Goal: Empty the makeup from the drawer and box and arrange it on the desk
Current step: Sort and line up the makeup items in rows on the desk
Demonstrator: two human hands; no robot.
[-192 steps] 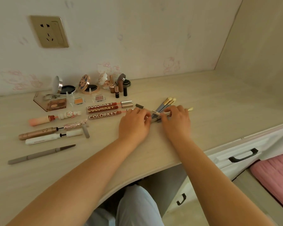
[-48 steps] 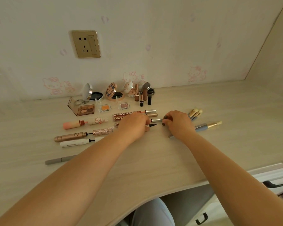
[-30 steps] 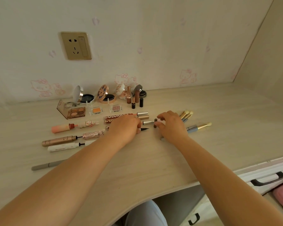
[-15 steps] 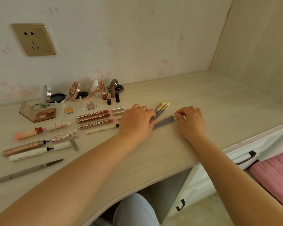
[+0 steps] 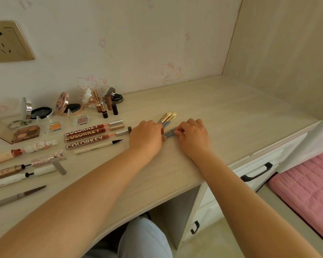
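Note:
Makeup lies in rows on the pale wooden desk (image 5: 231, 116). Several makeup brushes (image 5: 167, 117) with cream tips fan out at the middle. My left hand (image 5: 146, 136) lies palm down over their handles, fingers curled onto them. My right hand (image 5: 191, 135) pinches the far end of a grey brush (image 5: 169, 133) that lies between both hands. To the left lie three Colorkey lip glosses (image 5: 84, 135) and an eyeliner pen (image 5: 99, 146) with its black tip bare.
Open compacts (image 5: 69, 107), lipsticks (image 5: 101, 107) and an eyeshadow palette (image 5: 26, 133) stand at the back left, with mascaras (image 5: 17, 175) nearer me. A closed drawer with a black handle (image 5: 256, 172) sits under the desk's right end, beside a pink cushion (image 5: 306, 187).
My right hand has slid left along the grey brush toward my left hand, narrowing the gap. The eyeliner pen now lies uncovered below the lip glosses. The view has shifted right.

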